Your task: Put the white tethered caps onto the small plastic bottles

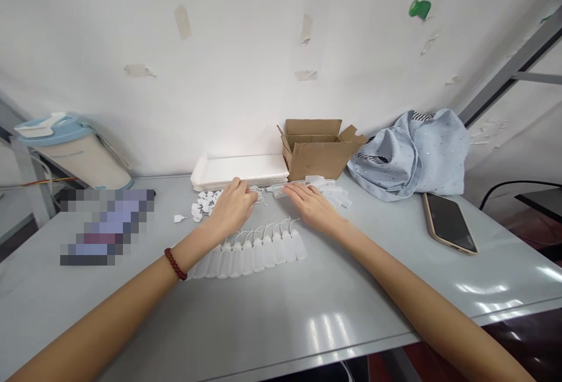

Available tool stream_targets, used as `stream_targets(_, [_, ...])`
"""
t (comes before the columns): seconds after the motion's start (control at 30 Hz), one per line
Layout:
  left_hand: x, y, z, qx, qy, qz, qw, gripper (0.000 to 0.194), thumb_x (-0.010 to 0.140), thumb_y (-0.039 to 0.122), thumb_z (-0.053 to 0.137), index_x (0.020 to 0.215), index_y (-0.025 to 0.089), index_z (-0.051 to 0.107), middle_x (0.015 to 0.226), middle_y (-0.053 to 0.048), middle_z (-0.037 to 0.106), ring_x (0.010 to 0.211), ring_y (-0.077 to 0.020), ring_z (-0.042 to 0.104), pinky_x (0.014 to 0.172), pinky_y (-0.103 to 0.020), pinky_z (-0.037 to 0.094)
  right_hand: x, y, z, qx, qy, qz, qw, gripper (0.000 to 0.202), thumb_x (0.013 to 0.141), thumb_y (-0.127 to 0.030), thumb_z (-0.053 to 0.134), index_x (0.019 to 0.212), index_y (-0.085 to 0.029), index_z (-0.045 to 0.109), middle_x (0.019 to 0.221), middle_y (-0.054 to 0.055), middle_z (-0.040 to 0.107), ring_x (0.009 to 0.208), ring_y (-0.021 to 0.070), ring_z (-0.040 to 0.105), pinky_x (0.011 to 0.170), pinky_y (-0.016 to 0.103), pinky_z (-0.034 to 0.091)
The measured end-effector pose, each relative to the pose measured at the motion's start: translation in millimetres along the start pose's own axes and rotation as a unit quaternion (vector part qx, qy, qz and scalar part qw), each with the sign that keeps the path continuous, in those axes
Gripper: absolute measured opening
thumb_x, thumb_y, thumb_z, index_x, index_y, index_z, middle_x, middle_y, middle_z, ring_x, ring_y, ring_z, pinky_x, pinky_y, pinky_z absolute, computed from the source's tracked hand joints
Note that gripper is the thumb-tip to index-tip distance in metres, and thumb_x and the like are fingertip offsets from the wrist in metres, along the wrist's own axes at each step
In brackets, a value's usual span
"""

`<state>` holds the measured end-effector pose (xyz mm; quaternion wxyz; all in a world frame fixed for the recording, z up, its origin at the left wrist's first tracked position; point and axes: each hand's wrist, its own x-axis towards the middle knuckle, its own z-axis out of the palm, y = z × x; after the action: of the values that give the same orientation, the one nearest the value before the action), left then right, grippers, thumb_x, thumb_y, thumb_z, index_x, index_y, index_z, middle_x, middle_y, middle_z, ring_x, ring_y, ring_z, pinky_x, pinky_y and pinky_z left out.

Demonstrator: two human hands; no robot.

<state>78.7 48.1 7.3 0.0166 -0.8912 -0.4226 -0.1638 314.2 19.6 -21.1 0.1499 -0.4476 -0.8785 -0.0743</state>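
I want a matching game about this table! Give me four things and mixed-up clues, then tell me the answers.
Things:
1. white pieces with thin curved tips
2. brown box
3. phone
4. bracelet

Clues:
A. lying in front of the blue bag
B. dark red, worn on a wrist
C. lined up side by side
D. open at the top

Right pairs: 1-C, 2-D, 3-A, 4-B

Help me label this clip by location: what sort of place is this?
Probably a workbench in a workshop or small factory: the grey table bears a neat row of matching translucent pieces, loose small white parts and an open cardboard box.
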Motion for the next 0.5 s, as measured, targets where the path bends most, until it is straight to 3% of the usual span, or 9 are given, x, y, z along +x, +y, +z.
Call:
stream_targets(0.17, [-1.5,-1.2,-8.3,-0.091,0.001,-0.058,0.994,0.02,0.083,0.024,0.049,0.08,0.018,0.068,0.084,-0.01,0.059,0.09,-0.0288,0.049,0.077,-0.042,0.043,2.1,-2.1,3.7,0.01,-0.044,-0.022,0.999,0.064,0.079,0.009,0.032,0.137,-0.014,0.04,0.146,0.015,0.039,0.133,0.0271,0.035,0.098,0.047,0.037])
stream_targets(0.37, [-2.6,8.4,-26.1,-0.233,0.006,-0.153,0.96,0.022,0.082,0.037,0.052,0.081,0.02,0.066,0.087,-0.004,0.068,0.075,-0.0194,0.058,0.067,-0.03,0.046,0.5,-3.0,4.5,0.039,-0.017,-0.004,0.999,0.065,0.077,0.01,0.038,0.135,-0.019,0.042,0.131,0.014,0.049,0.124,0.0258,0.039,0.096,0.043,0.04])
stream_targets(0.5, [-11.4,15.7,-34.7,-0.297,0.011,-0.205,0.933,0.026,0.081,0.043,0.053,0.081,0.019,0.064,0.082,-0.003,0.069,0.07,-0.0176,0.06,0.063,-0.028,0.047,1.0,-7.2,2.7,0.03,-0.007,0.007,0.999,0.063,0.074,0.011,0.038,0.127,-0.02,0.048,0.128,0.014,0.046,0.116,0.0256,0.042,0.09,0.041,0.044])
